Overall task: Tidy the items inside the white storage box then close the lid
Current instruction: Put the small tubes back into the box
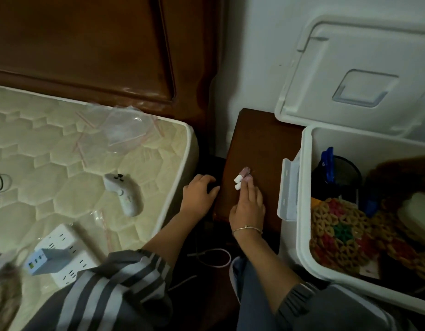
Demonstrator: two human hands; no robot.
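Bedside, your white storage box (303, 211) stands just right of the dark worktop (259, 144), its lid (350, 56) propped open for sorting. Your right hand (248, 206) lies flat, straight fingers steadying small white-capped pieces (239, 182). Your left hand (198, 194) curls at the worktop's edge, probably bracing you; its grip is unclear.

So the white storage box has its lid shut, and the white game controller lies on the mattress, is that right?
Not quite. The head view shows the lid of the white storage box open, raised up behind the box, not shut. The rest holds: the white game controller does lie on the mattress.
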